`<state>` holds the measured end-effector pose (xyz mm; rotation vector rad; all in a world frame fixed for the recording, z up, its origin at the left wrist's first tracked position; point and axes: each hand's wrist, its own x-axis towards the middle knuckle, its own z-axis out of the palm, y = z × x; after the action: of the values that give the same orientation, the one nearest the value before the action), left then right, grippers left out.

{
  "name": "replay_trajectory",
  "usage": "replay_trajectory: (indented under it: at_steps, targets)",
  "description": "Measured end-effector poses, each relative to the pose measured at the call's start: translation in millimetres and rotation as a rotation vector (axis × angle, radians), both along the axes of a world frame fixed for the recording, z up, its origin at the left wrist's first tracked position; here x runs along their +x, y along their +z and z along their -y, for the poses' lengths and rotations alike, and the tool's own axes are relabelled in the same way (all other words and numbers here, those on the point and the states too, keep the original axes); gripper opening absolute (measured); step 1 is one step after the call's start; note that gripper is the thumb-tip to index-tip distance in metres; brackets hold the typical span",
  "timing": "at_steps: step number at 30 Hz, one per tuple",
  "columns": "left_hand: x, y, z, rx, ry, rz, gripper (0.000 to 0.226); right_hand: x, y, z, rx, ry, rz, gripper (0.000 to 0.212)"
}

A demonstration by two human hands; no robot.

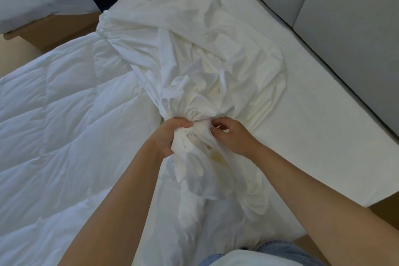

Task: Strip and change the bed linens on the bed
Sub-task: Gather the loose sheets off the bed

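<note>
Head view: white sheet (194, 54), crumpled, gathered into twisted bunch, lies mid-bed over bare mattress (323, 114) and quilted duvet (64, 114). Left grip (170, 136) fisted round bunch; right grip (233, 138) pinching folds just beside.

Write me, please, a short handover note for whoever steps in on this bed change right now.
Left hand: grips the gathered neck of the white sheet.
Right hand: pinches the same bunch from the other side.
The sheet lies crumpled in a heap along the middle of the bed. The bare mattress shows on the right, and the quilted duvet is spread on the left.
Done: the sheet is off the visible part of the mattress and bunched up.
Left: lift the bundle away, deal with the duvet, fit fresh linen. None is in view.
</note>
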<state>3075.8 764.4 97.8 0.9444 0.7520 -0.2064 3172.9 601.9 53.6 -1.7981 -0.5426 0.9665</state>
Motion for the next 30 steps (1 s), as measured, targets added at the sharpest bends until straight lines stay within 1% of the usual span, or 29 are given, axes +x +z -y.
replay_trajectory:
  at_steps: [2, 3, 6, 9, 11, 14, 15, 17, 18, 20, 22, 25, 26, 28, 30]
  targets:
    - [-0.6, -2.3, -0.1, -0.023, 0.042, 0.006, 0.055, -0.9, 0.1, -0.5, -0.001, 0.004, 0.038, 0.006]
    - [-0.9, -3.5, 0.0, -0.030, 0.052, 0.010, 0.052, -1.8, 0.2, -1.2, 0.006, -0.017, 0.060, 0.006]
    - [-1.0, -5.0, 1.1, -0.038, 0.064, 0.015, 0.043, -4.0, -0.1, -2.8, 0.005, -0.064, 0.126, 0.013]
    - [0.8, -4.4, 0.6, -0.012, 0.072, -0.006, 0.043, -1.9, 2.3, -0.9, 0.013, -0.087, 0.206, 0.015]
    - [2.1, -4.5, 1.0, 0.019, 0.060, -0.024, 0.043, 1.8, 6.4, 2.7, 0.038, -0.138, 0.245, 0.023]
    - [3.9, -6.2, 4.5, 0.169, -0.032, -0.098, 0.049, 5.0, 18.5, 4.7, 0.047, -0.207, 0.199, 0.025]
    - [5.3, -6.0, 6.8, 0.234, -0.102, -0.121, 0.051, 7.8, 26.9, 1.1, 0.044, -0.233, 0.196, 0.024]
    - [9.7, -1.3, 12.8, 0.327, -0.263, -0.159, 0.053, 20.2, 55.1, -14.0, 0.092, -0.280, 0.265, 0.022]
    - [13.0, 2.2, 13.8, 0.343, -0.315, -0.173, 0.051, 29.2, 74.2, -24.9, 0.151, -0.284, 0.303, 0.021]
    - [18.7, 10.8, 8.8, 0.317, -0.330, -0.159, 0.043, 45.9, 110.7, -47.1, 0.264, -0.253, 0.323, 0.021]
    - [22.4, 21.4, -1.8, 0.236, -0.278, -0.122, 0.039, 52.9, 126.0, -63.4, 0.303, -0.201, 0.281, 0.023]
    - [20.6, 32.3, -11.9, 0.069, -0.185, -0.036, 0.044, 40.9, 109.4, -68.7, 0.213, -0.090, 0.191, 0.022]
    - [19.5, 33.1, -11.3, 0.026, -0.144, 0.004, 0.052, 35.1, 99.3, -68.0, 0.207, -0.096, 0.128, 0.022]
    - [19.7, 31.7, -5.7, -0.006, -0.086, 0.052, 0.081, 27.3, 83.6, -67.7, 0.242, -0.187, -0.051, 0.025]
    - [22.7, 28.0, 3.3, 0.001, -0.050, 0.082, 0.091, 25.9, 77.5, -69.9, 0.314, -0.321, -0.306, 0.026]
